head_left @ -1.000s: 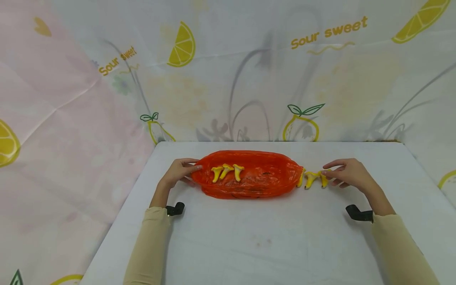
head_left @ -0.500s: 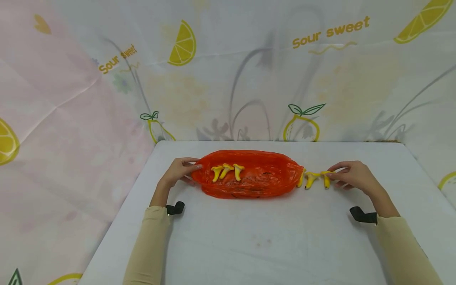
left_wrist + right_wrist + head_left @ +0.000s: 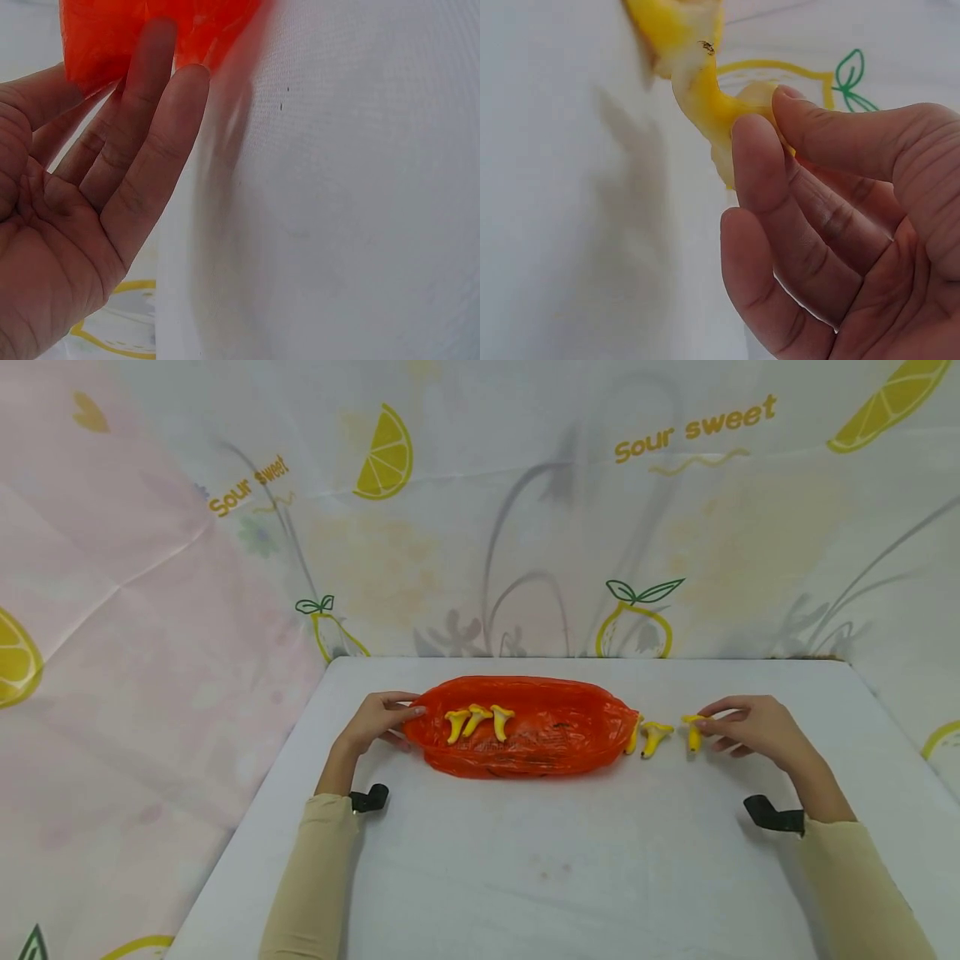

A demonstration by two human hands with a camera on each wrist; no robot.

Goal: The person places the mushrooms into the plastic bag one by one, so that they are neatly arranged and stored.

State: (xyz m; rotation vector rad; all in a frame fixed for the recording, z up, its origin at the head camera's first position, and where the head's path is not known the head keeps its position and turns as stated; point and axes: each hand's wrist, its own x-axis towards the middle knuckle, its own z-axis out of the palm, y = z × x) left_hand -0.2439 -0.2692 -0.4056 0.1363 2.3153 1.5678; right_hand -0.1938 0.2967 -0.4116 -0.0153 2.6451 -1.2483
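A red plastic bag lies spread lengthwise on the white table. Three yellow chanterelle-like mushrooms sit in a row on its left half. My left hand pinches the bag's left end; in the left wrist view, the red film is between thumb and fingers. Right of the bag, my right hand holds a yellow mushroom by its flared cap between thumb and fingertips, stem pointing down. That mushroom shows dark specks on its stem end in the right wrist view.
Another yellow mushroom lies between the bag and my right hand. One more is partly hidden at the bag's right end. A patterned cloth hangs behind the table.
My right hand has moved to the right with its mushroom, widening the gap from the neighbouring mushroom. My left hand and the bag have stayed put.
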